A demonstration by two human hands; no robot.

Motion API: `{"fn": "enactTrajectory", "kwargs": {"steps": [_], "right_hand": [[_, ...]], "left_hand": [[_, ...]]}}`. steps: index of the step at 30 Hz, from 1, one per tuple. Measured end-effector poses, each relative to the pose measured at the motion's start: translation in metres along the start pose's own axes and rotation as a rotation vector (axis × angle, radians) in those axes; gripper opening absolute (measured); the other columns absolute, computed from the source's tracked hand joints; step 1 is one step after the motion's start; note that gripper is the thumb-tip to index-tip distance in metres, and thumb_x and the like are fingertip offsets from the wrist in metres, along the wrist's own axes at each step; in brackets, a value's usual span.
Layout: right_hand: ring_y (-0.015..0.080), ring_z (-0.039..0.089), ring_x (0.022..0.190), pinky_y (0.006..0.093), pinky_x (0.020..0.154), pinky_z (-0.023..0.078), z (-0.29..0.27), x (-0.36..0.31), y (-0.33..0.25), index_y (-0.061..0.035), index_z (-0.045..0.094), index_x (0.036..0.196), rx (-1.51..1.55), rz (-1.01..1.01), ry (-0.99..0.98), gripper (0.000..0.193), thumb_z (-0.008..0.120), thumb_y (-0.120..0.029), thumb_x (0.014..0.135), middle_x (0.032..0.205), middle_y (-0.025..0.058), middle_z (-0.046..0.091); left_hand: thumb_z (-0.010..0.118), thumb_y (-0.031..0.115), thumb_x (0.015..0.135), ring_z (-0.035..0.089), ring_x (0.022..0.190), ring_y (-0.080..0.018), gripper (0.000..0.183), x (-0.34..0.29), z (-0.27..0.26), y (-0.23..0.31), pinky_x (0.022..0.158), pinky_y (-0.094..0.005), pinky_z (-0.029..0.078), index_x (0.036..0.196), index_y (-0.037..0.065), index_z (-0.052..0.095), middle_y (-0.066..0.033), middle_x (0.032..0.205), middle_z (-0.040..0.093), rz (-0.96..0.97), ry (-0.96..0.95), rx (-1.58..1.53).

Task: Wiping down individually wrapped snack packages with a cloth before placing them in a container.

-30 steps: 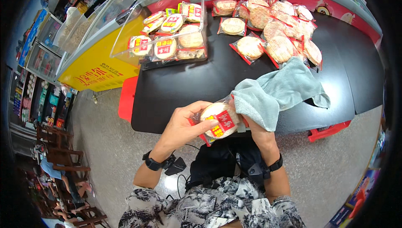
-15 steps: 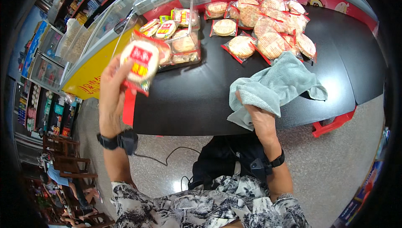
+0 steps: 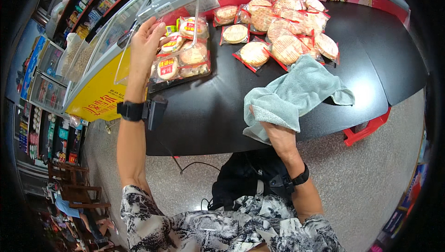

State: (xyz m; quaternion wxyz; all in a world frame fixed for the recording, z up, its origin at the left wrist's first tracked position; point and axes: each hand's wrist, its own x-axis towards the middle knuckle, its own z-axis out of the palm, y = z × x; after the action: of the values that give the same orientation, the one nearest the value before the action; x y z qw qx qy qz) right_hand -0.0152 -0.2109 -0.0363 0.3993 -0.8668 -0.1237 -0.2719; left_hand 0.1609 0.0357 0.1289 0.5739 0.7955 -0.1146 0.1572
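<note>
Head view: the left hand (image 3: 144,43) is raised at the clear plastic lid (image 3: 160,29) of a display case, its fingers (image 3: 155,27) spread loose and flat against the panel, holding nothing. Just behind the panel lie several round rice-cracker packets (image 3: 180,56) in glossy film with red and yellow labels. This stack looks already arranged, while a bigger heap of similar packets (image 3: 282,25) is scattered on the far side of the smooth black worktop (image 3: 208,108), so it seems much remains. The right hand (image 3: 277,134) rests at the near edge, fingers clenched on a soft, folded, pale green towel (image 3: 296,92).
</note>
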Motion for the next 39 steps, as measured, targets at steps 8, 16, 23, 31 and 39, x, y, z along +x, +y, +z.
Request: {"fn": "enactTrajectory", "kwargs": {"steps": [8, 16, 23, 31, 39], "right_hand": [[0.02, 0.056, 0.088, 0.0316, 0.081, 0.041, -0.003, 0.004, 0.001, -0.0087, 0.065, 0.093, 0.364, 0.254, 0.052, 0.021, 0.064, -0.02, 0.076, 0.094, 0.0065, 0.061], [0.0262, 0.044, 0.11, 0.037, 0.097, 0.028, -0.006, -0.001, 0.003, -0.0129, 0.056, 0.11, 0.362, 0.215, -0.189, 0.03, 0.054, -0.019, 0.081, 0.115, 0.0083, 0.051], [0.0262, 0.044, 0.111, 0.0378, 0.097, 0.028, -0.007, -0.004, 0.005, -0.0139, 0.055, 0.111, 0.167, 0.14, -0.186, 0.029, 0.052, -0.018, 0.082, 0.116, 0.0076, 0.05], [0.0253, 0.051, 0.101, 0.0346, 0.092, 0.034, -0.005, 0.001, 0.001, -0.0082, 0.06, 0.103, 0.438, 0.293, -0.056, 0.029, 0.062, -0.015, 0.075, 0.103, 0.0082, 0.058], [0.0134, 0.055, 0.079, 0.0269, 0.073, 0.043, -0.016, 0.019, -0.025, -0.0007, 0.061, 0.09, 0.713, 0.385, 0.083, 0.018, 0.064, -0.012, 0.077, 0.084, 0.0051, 0.061]], "left_hand": [[0.053, 0.013, 0.085, 0.057, 0.088, -0.0126, 0.029, -0.045, 0.084, 0.019, 0.071, -0.0235, 0.05, 0.111, 0.0, 0.052, -0.0088, 0.097, 0.058, 0.187, -0.335, 0.081], [0.063, 0.029, 0.076, 0.056, 0.091, -0.0282, 0.049, -0.046, 0.143, -0.04, 0.08, -0.0347, 0.044, 0.112, -0.002, 0.049, -0.0192, 0.104, 0.055, 0.417, -0.451, 0.572], [0.064, 0.049, 0.069, 0.047, 0.103, -0.0342, 0.073, -0.053, 0.169, -0.055, 0.086, -0.0439, 0.037, 0.118, -0.001, 0.042, -0.0209, 0.109, 0.05, 0.348, -0.54, 0.793], [0.064, 0.04, 0.069, 0.045, 0.106, -0.0333, 0.064, -0.061, 0.156, -0.038, 0.086, -0.0465, 0.034, 0.116, 0.003, 0.043, -0.0221, 0.109, 0.049, 0.19, -0.51, 0.827], [0.065, 0.023, 0.072, 0.049, 0.102, -0.0224, 0.058, -0.116, 0.08, -0.014, 0.088, -0.0329, 0.037, 0.12, 0.0, 0.041, -0.0152, 0.108, 0.052, 0.129, -0.499, 0.478]]}}
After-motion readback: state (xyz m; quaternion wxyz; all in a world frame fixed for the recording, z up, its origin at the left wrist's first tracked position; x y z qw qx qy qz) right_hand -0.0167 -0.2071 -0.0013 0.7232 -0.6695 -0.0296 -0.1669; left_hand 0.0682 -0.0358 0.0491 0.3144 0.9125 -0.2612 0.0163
